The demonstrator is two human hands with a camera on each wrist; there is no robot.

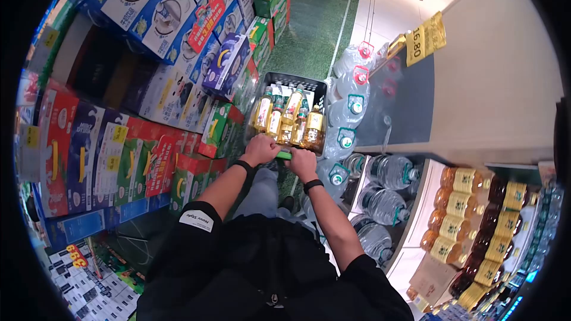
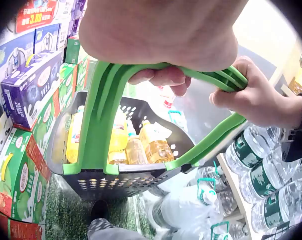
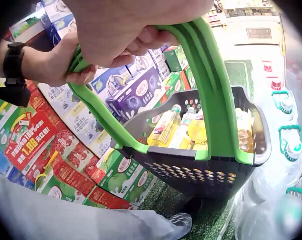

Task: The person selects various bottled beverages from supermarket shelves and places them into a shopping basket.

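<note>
Head view: 6.80 is read on a yellow tag (image 1: 425, 38), far right. Mid-aisle, the bottle-filled basket (image 1: 279, 80) is held up by its green handle (image 1: 284, 155), clasped by left hand (image 1: 260, 150) and right hand (image 1: 302, 163).
Left wrist view: fingers (image 2: 161, 77) are wrapped fully round it.
Right wrist view: 1.88 is read on a red carton (image 3: 31, 145), left.

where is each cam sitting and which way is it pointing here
Head: worn on the head, facing forward and down at the black basket; both forearms, left hand and right hand show.
Left wrist: on the left wrist, looking down past the green handle into the basket; left fingers, right hand, a shoe.
Right wrist: mirrored from the right wrist; right fingers, left hand.
Shared: both wrist views show the bottles in the basket.
</note>
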